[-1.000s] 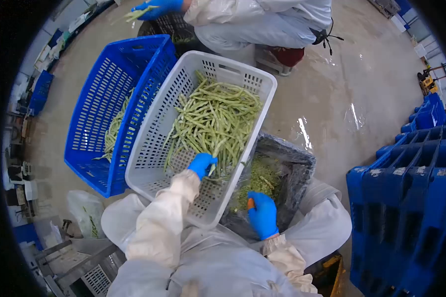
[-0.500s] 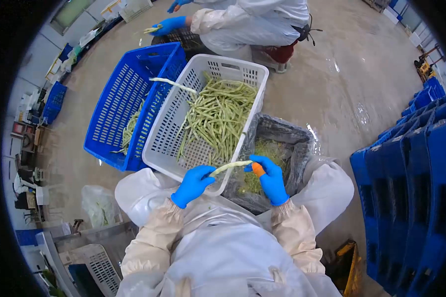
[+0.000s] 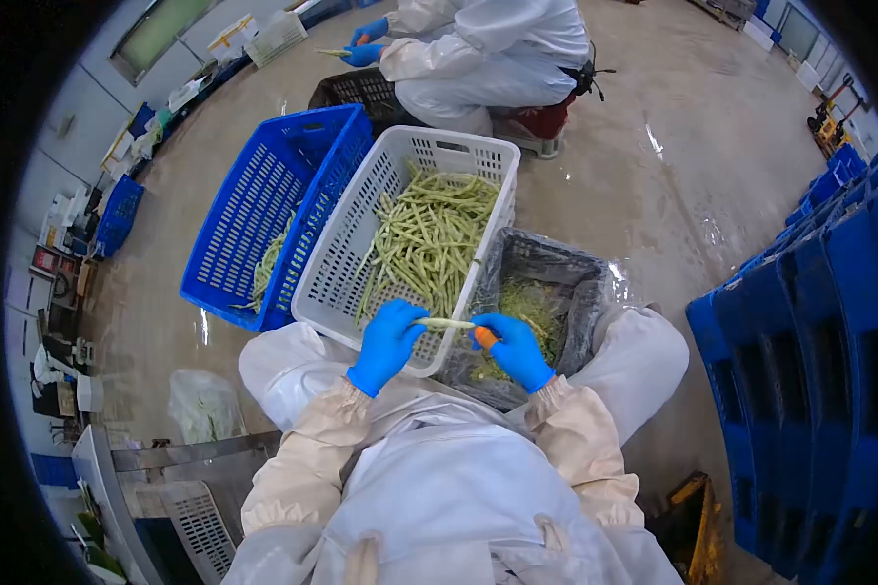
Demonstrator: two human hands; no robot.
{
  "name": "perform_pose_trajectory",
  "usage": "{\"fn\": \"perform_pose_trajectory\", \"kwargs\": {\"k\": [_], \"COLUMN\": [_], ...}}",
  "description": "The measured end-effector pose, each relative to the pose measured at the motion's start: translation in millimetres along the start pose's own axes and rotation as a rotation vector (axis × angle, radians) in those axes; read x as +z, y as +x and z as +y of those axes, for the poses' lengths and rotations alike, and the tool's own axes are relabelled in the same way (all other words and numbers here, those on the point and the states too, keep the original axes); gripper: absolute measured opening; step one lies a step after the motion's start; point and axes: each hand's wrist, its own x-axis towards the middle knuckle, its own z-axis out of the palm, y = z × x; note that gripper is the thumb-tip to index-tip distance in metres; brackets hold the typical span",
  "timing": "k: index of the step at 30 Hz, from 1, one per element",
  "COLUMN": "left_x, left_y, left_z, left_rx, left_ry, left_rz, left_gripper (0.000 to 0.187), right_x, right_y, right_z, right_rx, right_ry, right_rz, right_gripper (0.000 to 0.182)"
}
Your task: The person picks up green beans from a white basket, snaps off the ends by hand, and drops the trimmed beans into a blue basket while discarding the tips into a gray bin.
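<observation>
A pale green bean pod (image 3: 443,323) is stretched level between my two blue-gloved hands, above the near rim of a white crate (image 3: 421,367). My left hand (image 3: 388,341) is closed on its left end. At the other end, my right hand (image 3: 515,349) pinches the bean; an orange cover (image 3: 485,337) shows at its thumb. Inside the white crate lies a heap of long green beans (image 3: 434,234). Below my right hand stands a bin lined with dark plastic (image 3: 583,263), holding thin green trimmings (image 3: 532,302).
A blue crate (image 3: 254,195) with some beans in it stands left of the white one. Opposite sits a co-worker (image 3: 488,58), also holding a bean, beside a black crate (image 3: 356,91). Blue pallets (image 3: 800,361) are stacked at right. A clear plastic bag (image 3: 205,405) lies at left.
My hands have drawn slightly closer together and the bean has gone from slanted to level. The co-worker's hands have come together. The whole view has shifted a little.
</observation>
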Motion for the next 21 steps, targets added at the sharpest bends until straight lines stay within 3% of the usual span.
{"fn": "perform_pose_trajectory", "kwargs": {"k": [3, 4, 7, 9, 11, 14, 15, 17, 18, 20, 21], "left_x": [-1, 5, 35, 56, 62, 69, 64, 46, 36, 14, 11], "left_y": [1, -1, -11, -14, -8, 7, 14, 32, 39, 49, 53], "left_z": [-3, -5, -5, 3, 6, -1, -8, -21, -26, -25, -20], "left_rx": [0.104, 0.105, -0.033, -0.447, -0.488, -0.64, -0.638, -0.584, -0.584, -0.534, -0.533], "left_ry": [0.068, 0.069, -0.092, -0.655, -0.715, -1.226, -1.226, -1.582, -1.581, -1.864, -1.863], "left_rz": [0.017, 0.019, 0.069, 0.017, -0.02, 0.061, 0.065, 0.285, 0.289, 0.325, 0.324], "left_gripper": [0.02, 0.02, 0.017, 0.013, 0.013, 0.019, 0.019, 0.018, 0.018, 0.022, 0.022], "right_x": [6, 11, 10, 9, 7, 9, 7, -9, -18, -30, -25], "right_y": [1, 1, 4, 6, 6, 2, 3, 2, 3, 6, 6], "right_z": [12, 14, 8, 3, 0, 8, 12, 26, 34, 48, 53], "right_rx": [0.001, 0.069, 0.122, 0.107, 0.137, 0.136, 0.135, 0.205, 0.205, 0.286, 0.285], "right_ry": [-0.151, 0.025, 0.374, 0.545, 0.648, 0.479, 0.477, 0.465, 0.466, 0.092, 0.092], "right_rz": [-0.045, 0.05, 0.206, 0.267, 0.245, 0.16, 0.156, 0.383, 0.38, 0.483, 0.484], "right_gripper": [0.015, 0.014, 0.013, 0.013, 0.014, 0.015, 0.015, 0.014, 0.014, 0.02, 0.02]}}
